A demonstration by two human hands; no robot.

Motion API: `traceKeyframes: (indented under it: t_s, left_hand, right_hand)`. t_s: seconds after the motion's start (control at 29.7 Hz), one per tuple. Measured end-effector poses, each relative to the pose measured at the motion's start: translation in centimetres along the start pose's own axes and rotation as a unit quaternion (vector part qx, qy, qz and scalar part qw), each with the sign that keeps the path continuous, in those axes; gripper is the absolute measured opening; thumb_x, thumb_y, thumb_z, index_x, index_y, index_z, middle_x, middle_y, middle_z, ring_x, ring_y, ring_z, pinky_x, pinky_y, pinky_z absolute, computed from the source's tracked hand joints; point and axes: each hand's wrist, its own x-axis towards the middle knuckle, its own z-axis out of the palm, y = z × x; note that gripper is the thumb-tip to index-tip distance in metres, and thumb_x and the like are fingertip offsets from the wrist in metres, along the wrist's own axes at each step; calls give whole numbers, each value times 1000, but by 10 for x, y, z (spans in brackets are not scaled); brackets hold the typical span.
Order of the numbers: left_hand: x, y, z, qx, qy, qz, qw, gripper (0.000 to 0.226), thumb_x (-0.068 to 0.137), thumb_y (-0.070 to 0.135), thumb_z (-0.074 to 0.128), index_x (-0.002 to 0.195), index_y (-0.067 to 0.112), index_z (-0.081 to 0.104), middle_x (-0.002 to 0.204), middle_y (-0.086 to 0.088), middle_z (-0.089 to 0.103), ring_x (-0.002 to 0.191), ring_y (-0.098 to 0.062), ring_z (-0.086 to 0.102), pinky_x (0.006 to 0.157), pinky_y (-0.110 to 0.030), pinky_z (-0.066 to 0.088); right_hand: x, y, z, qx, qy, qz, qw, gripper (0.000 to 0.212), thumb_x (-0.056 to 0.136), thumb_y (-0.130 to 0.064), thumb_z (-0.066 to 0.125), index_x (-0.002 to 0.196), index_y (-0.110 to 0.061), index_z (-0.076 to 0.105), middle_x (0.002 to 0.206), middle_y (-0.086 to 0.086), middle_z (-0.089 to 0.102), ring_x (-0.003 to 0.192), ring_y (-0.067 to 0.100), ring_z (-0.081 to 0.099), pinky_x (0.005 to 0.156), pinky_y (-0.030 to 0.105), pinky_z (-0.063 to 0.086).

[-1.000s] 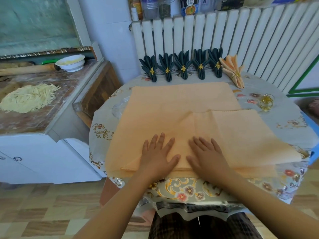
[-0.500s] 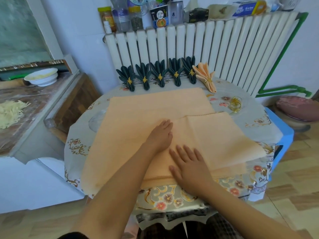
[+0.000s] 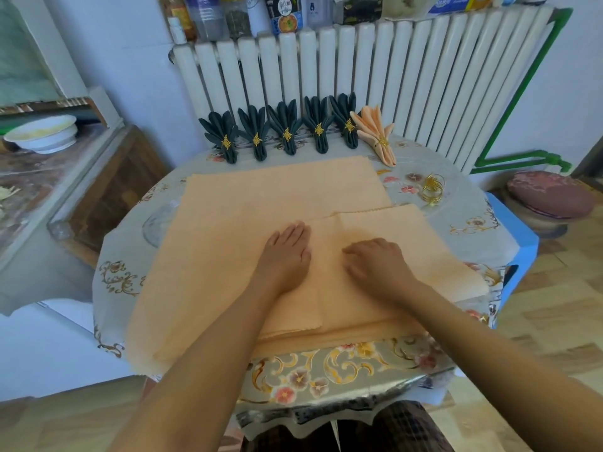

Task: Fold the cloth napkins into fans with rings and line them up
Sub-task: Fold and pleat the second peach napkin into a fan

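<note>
peach on top, dark green along the back

plain peach napkins [image 3: 277, 194] cover the middle, no print on them. under them the tablecloth [image 3: 470, 203] shows pale grey-green with gold scrollwork and pink and red flowers. along the back, five fan napkins [image 3: 287, 125] in deep green, each banded with a gold leaf ring [image 3: 287, 134]. beside them one peach fan [image 3: 375, 128], gold ring too. loose gold rings [image 3: 432, 189] gleam at the right. the radiator [image 3: 359, 76] is white, the pipe [image 3: 522, 158] bright green, the table edge [image 3: 522, 236] blue. floor [image 3: 554, 321] in beige and tan blocks. a white bowl [image 3: 42, 133] at the left, a dusty pink cushion [image 3: 551, 194] at the right.
</note>
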Motion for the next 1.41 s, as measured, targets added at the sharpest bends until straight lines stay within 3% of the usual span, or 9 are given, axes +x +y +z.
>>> traceKeyframes:
  t_s: [0.24,0.37,0.61,0.71,0.81,0.91,1.08,1.21,1.41]
  left_hand:
    - [1,-2,2,7,20,4,1000,53,104,32,19,154,21,6,161,5,0,147,-9,0,118,-31,1]
    - [1,-3,4,4,25,4,1000,53,104,33,17,154,22,4,161,6,-1,147,-8,-1,118,-31,0]
    - [1,-4,5,4,30,4,1000,53,103,34,18,154,24,4,161,7,-1,147,-7,-1,119,-31,0]
    - [2,-4,5,6,28,3,1000,53,104,34,18,154,23,4,161,7,-1,147,-8,-1,119,-31,0]
    - [2,-5,4,7,27,-1,1000,53,103,33,18,154,22,5,161,6,0,147,-8,-1,119,-31,0]
    - [3,-6,4,7,24,-4,1000,53,103,33,18,154,22,6,161,6,0,147,-7,0,118,-30,0]
    - [1,-3,2,-41,40,-8,998,53,103,31,22,154,17,10,161,2,6,147,-8,5,118,-28,2]
    - [-5,-3,0,-103,70,-2,992,56,104,35,23,154,16,8,160,-1,14,146,-11,12,117,-30,8]
    - [-8,-3,0,-93,51,25,994,58,101,48,17,153,31,-2,161,3,7,147,-11,6,119,-37,9]
  right_hand:
    - [83,65,-18,-72,-21,106,992,41,98,-27,34,138,-26,43,142,4,42,128,30,33,104,44,23]
    - [106,88,-37,-125,-62,147,979,41,92,-37,49,131,-27,45,144,9,37,136,32,24,110,49,17]
    - [114,95,-56,-197,-158,150,956,53,94,-50,41,136,-18,45,145,14,34,137,35,22,110,52,19]
    - [105,94,-65,-108,-91,151,978,42,90,-43,53,112,-8,63,107,10,60,103,27,54,85,36,43]
    - [85,86,-72,25,16,179,983,10,85,-16,56,84,-8,61,82,8,61,74,22,55,63,31,43]
    - [54,69,-70,47,114,176,977,16,83,-5,49,85,-7,65,82,9,63,77,26,57,62,32,43]
    - [-5,21,-41,-13,188,66,980,17,90,-17,54,93,-14,70,85,5,71,80,28,63,64,31,45]
    - [-39,-14,-2,5,261,-32,965,3,67,-17,71,66,-19,72,61,0,67,55,27,62,48,30,48]
    - [-58,-33,44,43,271,-49,960,6,67,-27,69,67,-23,73,61,-5,62,57,19,59,50,32,46]
